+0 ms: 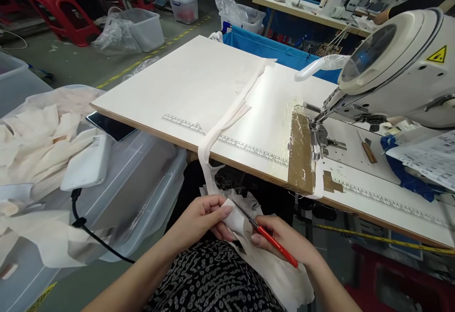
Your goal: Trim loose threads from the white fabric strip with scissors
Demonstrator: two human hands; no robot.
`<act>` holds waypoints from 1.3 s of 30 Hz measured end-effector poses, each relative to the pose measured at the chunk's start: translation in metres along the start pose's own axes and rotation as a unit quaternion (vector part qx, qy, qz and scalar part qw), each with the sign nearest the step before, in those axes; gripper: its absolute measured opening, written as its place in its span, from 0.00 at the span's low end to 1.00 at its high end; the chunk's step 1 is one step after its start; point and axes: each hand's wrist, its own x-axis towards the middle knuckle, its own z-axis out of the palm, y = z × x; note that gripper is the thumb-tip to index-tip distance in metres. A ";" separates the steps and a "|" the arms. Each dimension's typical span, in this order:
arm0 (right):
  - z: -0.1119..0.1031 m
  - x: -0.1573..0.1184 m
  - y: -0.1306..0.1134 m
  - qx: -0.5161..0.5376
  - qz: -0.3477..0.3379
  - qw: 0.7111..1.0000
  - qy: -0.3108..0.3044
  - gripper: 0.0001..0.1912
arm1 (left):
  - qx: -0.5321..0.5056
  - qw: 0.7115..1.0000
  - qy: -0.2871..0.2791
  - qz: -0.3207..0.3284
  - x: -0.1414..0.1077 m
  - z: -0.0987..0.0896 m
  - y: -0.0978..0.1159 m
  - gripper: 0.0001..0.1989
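My left hand (212, 215) pinches the edge of a white cloth piece (273, 267) between thumb and fingers, above my lap. My right hand (284, 238) is closed around red-handled scissors (272, 241), which I see nearly edge-on. Their narrow metal blades point up and left, lying along the cloth close to my left thumb. Whether the blades are parted cannot be made out. From near my left hand a long pale fabric strip (206, 153) climbs over the table's front edge and runs back across the white tabletop (170, 80). More cloth hangs down over my patterned clothing.
A sewing machine (398, 66) stands at the right, with a wooden-handled tool (368, 148) beside it. Printed rulers (252, 151) mark the tabletop. At left, a plastic bin (142, 174) bears cloth pieces (42, 132) and a white cabled device (87, 163). Behind is a blue cloth-lined container (270, 47).
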 end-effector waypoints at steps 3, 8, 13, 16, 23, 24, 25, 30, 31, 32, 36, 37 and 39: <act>0.000 0.004 -0.002 0.008 0.000 1.000 -0.016 0.28 | -0.011 1.000 0.009 0.006 0.003 -0.002 -0.004 0.20; 0.002 0.005 -0.005 -0.059 0.023 0.998 0.006 0.29 | -0.019 1.000 0.020 -0.006 0.005 -0.005 -0.009 0.20; 0.002 0.005 -0.014 -0.153 0.056 0.986 0.036 0.28 | -0.011 0.999 0.030 -0.007 0.006 -0.006 -0.010 0.19; 0.004 0.005 -0.017 -0.169 0.069 0.982 0.045 0.29 | -0.014 0.999 0.028 -0.006 0.007 -0.007 -0.011 0.19; 0.011 0.005 -0.011 -0.161 0.072 0.982 0.065 0.31 | -0.024 1.000 0.017 0.003 0.007 -0.012 -0.015 0.19; 0.011 0.004 -0.011 -0.164 0.077 0.981 0.065 0.31 | -0.027 1.000 0.015 0.004 0.008 -0.012 -0.015 0.19; 0.010 0.004 -0.012 -0.172 0.081 0.980 0.066 0.30 | -0.030 0.999 0.013 0.005 0.008 -0.012 -0.015 0.19; 0.004 0.005 -0.023 -0.237 0.064 0.967 0.075 0.28 | -0.039 0.999 -0.005 -0.009 0.009 -0.010 -0.013 0.18; 0.003 0.006 -0.025 -0.242 0.060 0.965 0.076 0.28 | -0.041 0.999 -0.008 -0.011 0.009 -0.009 -0.014 0.18; 0.004 0.007 -0.026 -0.245 0.058 0.964 0.079 0.28 | -0.044 0.999 -0.010 -0.012 0.009 -0.009 -0.014 0.18; 0.007 0.009 -0.023 -0.238 0.058 0.966 0.087 0.28 | -0.048 0.999 -0.007 -0.015 0.006 -0.009 -0.014 0.18; 0.008 0.009 -0.021 -0.231 0.060 0.967 0.086 0.29 | -0.045 0.999 -0.005 -0.017 0.006 -0.010 -0.014 0.18; 0.007 0.008 -0.017 -0.209 0.063 0.972 0.081 0.29 | -0.040 0.999 -0.003 -0.021 0.007 -0.011 -0.012 0.18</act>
